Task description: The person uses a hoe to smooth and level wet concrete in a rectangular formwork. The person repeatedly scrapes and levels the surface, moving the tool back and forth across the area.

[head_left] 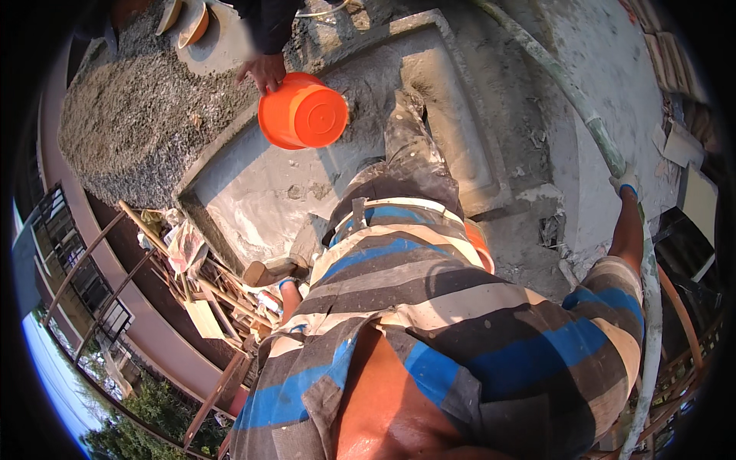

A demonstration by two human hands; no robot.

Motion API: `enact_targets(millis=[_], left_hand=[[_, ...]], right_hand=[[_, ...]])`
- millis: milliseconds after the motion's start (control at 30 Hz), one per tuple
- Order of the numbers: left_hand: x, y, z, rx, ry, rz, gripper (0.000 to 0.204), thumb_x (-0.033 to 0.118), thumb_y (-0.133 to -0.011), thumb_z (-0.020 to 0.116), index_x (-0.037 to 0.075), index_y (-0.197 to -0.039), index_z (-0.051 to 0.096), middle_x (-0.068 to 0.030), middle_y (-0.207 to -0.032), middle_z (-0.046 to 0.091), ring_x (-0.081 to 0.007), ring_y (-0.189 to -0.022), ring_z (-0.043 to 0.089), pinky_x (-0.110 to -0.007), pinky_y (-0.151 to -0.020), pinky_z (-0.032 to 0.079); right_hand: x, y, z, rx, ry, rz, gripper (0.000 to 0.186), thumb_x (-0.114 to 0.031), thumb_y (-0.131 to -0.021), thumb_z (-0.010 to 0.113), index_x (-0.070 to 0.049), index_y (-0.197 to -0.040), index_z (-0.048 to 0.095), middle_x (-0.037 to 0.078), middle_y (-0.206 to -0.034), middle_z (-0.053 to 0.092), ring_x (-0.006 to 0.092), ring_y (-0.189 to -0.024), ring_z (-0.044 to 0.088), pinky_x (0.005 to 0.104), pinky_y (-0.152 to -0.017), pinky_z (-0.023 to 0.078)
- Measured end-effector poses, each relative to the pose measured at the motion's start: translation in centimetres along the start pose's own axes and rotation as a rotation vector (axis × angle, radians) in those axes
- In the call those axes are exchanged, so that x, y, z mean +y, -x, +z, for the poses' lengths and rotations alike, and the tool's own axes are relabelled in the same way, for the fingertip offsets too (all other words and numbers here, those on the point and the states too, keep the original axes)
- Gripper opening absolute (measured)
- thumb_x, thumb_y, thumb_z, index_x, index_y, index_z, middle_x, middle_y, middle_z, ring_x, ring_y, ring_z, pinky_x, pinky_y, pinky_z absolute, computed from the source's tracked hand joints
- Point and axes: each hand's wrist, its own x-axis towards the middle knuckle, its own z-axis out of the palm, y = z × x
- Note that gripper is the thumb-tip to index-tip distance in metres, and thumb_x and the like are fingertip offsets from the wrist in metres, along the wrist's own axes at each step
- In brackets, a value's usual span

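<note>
Wrapping around a long, pale-streaked pole (602, 136) on the person's right side, the right grip (625, 184) closes about its shaft; whether the left grip (286, 271) is spread or pinching anything, I cannot tell. The pole looks stiff and not too heavy, though unwieldy for its length; a hold near the middle should balance it best. Leftward lie the raised concrete rim (478, 115) and an orange bucket (318, 119); the grey slab (613, 61) rightward seems roomier.
</note>
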Motion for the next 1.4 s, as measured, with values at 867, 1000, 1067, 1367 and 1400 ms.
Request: enact_targets(millis=[867,1000,1067,1367,1400], left_hand=[[-7.4,-1.8,9.9,0.011,-0.080,-0.119,0.014,0.008,-0.098,0.059,0.012,-0.096,0.072,-0.0036,-0.082,0.069,-0.0236,-0.073,0.071,-0.040,-0.072,0.063],[-8.5,-2.7,13.8,0.009,-0.076,-0.152,0.014,0.007,-0.098,0.060,0.012,-0.097,0.072,-0.0032,-0.083,0.069,-0.0234,-0.074,0.071,-0.040,-0.072,0.063],[-8.9,-2.9,15.3,0.009,-0.079,-0.168,0.014,0.007,-0.098,0.060,0.012,-0.097,0.072,-0.0031,-0.083,0.069,-0.0233,-0.074,0.071,-0.040,-0.072,0.063],[-11.7,-3.7,24.5,0.011,-0.241,-0.168,0.016,0.004,-0.099,0.059,0.011,-0.100,0.073,-0.0027,-0.084,0.069,-0.0209,-0.074,0.069,-0.038,-0.070,0.062],[-12.6,-3.5,25.1,-0.010,-0.269,-0.149,0.016,0.003,-0.099,0.058,0.010,-0.101,0.073,-0.0028,-0.084,0.069,-0.0199,-0.073,0.068,-0.037,-0.069,0.061]], right_hand=[[-1.1,3.3,-0.9,0.217,-0.197,-0.224,0.086,-0.031,-0.076,0.085,-0.005,-0.150,0.050,0.033,-0.115,0.069,0.0493,-0.110,0.067,0.0539,-0.096,0.053],[-1.6,3.3,-1.1,0.226,-0.221,-0.248,0.082,-0.030,-0.077,0.085,-0.004,-0.148,0.051,0.034,-0.113,0.068,0.0496,-0.107,0.066,0.0546,-0.094,0.053],[-1.8,3.3,-1.6,0.230,-0.236,-0.253,0.080,-0.028,-0.076,0.085,-0.004,-0.145,0.053,0.035,-0.114,0.067,0.0499,-0.108,0.066,0.0546,-0.095,0.053],[-1.3,1.7,-0.4,0.276,-0.228,-0.262,0.086,-0.032,-0.079,0.084,-0.005,-0.153,0.048,0.035,-0.117,0.067,0.0499,-0.110,0.066,0.0534,-0.097,0.053],[-1.1,1.7,-0.1,0.285,-0.221,-0.270,0.086,-0.033,-0.079,0.083,-0.005,-0.153,0.048,0.035,-0.117,0.067,0.0498,-0.110,0.066,0.0532,-0.097,0.053]])
